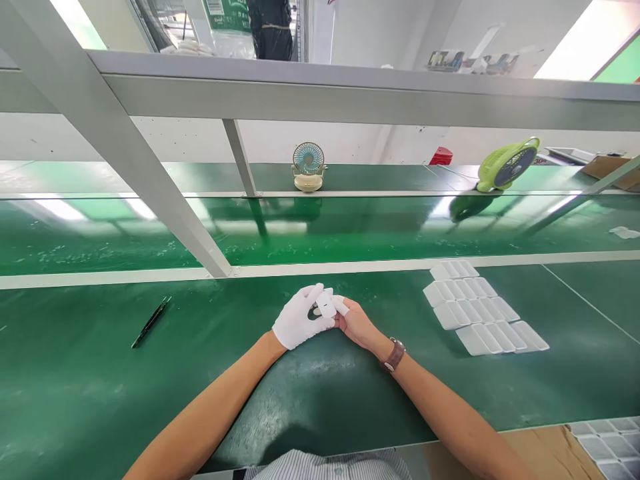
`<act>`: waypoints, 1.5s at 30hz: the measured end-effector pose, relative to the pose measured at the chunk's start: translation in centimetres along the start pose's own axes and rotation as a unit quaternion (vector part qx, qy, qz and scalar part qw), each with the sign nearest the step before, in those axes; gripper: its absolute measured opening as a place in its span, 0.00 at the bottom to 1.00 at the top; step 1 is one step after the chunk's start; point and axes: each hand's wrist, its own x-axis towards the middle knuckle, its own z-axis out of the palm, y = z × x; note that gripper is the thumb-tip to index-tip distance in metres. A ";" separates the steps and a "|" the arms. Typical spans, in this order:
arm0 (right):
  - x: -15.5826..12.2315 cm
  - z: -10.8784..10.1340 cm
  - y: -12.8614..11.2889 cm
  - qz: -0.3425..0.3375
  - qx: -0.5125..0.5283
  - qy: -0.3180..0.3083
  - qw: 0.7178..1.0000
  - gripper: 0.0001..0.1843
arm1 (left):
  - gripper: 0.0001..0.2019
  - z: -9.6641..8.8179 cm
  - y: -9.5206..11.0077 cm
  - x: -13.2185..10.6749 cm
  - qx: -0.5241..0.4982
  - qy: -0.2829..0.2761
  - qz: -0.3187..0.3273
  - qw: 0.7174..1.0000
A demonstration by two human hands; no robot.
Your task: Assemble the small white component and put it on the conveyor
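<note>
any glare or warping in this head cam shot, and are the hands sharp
Head view: bright strip-light glare streaks the glossy green conveyor belt; wide-angle distortion bends the grey metal frame beam. The white-gloved left hand and bare right hand, together holding a small white plastic part, are sharp, casting a soft shadow on the dark green table mat.

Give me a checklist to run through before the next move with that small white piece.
1. Small white piece held in both hands: ok.
2. Left hand gloved: ok.
3. Right hand gloved: not ok, bare apart from a fingertip cover.
4. White trays lying to the right on the green table: ok.
5. Black tweezers lying to the left, untouched: ok.
6. Piece free of defects: cannot tell.
</note>
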 end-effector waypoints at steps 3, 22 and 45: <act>0.0 0.1 -0.1 -0.006 -0.003 0.001 1.000 0.22 | 0.40 0.1 -0.3 0.0 0.006 -0.001 0.005 1.000; 0.0 -0.5 0.9 -0.159 -0.124 0.070 0.977 0.19 | 0.31 0.3 -0.6 -0.3 -0.028 0.063 0.011 0.998; -0.5 -2.2 2.5 -0.359 -0.657 0.040 0.662 0.25 | 0.15 -9.9 -9.0 9.1 0.066 0.215 -0.260 0.939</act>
